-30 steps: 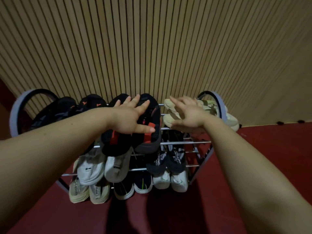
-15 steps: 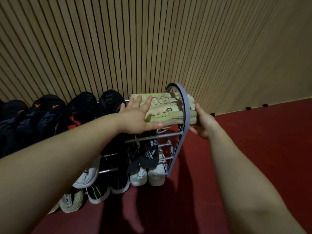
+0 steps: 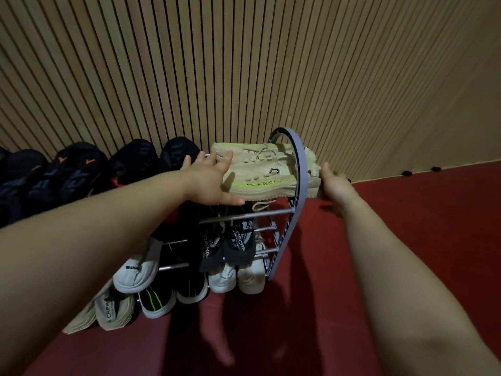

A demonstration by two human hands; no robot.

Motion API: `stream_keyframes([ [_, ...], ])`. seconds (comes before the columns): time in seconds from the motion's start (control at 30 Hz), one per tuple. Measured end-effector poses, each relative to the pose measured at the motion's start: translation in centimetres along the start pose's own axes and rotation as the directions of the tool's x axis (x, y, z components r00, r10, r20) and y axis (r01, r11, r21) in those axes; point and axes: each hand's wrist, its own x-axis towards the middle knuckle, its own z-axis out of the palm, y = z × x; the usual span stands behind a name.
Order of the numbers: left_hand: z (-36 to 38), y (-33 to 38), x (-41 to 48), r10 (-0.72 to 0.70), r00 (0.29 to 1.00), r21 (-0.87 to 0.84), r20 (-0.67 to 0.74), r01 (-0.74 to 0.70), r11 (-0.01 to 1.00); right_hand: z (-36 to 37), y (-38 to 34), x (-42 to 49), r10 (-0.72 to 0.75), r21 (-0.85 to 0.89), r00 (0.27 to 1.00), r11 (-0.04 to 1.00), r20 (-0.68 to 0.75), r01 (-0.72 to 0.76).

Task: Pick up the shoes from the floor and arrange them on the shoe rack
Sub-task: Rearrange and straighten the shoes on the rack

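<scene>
Sneakers point(image 3: 260, 172) could slide off the shoe rack point(image 3: 303, 169) end if my flat left hand point(image 3: 214, 183) overpushes; right hand point(image 3: 336, 184) grip unclear.

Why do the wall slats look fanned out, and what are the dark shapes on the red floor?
Head view: the wide-angle lens bends the wall slats; also in the head view, the dark shapes on the floor are shadows, likely the arms'; the black shoes sink into dimness, while the pale shoes stay readable.
</scene>
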Motion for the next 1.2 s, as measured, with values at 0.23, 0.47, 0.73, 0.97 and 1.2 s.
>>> stream_keyframes([
  [0.23,0.7,0.1,4.5,0.033,0.994,0.113,0.104,-0.045,0.993,1.2,-1.2,-2.4,-0.456,-0.447,0.870,0.828,-0.185,0.339],
  [0.47,1.6,0.3,5.4,0.031,0.999,0.253,-0.027,-0.023,0.967,2.8,-2.4,-4.0,-0.644,-0.579,0.763,0.642,-0.052,0.502],
  [0.73,1.6,0.3,5.1,0.043,0.999,0.233,-0.031,-0.034,0.972,0.4,-1.0,-0.7,-0.144,-0.133,0.962,0.984,-0.234,0.116],
  [0.97,1.0,0.2,4.6,0.065,0.997,0.124,-0.046,-0.058,0.991,0.6,1.1,-0.5,0.073,0.246,0.981,0.962,0.180,-0.117],
  [1.2,0.1,-0.4,4.0,0.020,0.999,0.034,-0.035,-0.019,0.999,-0.7,1.1,0.7,0.082,0.381,0.993,0.918,0.081,-0.107],
])
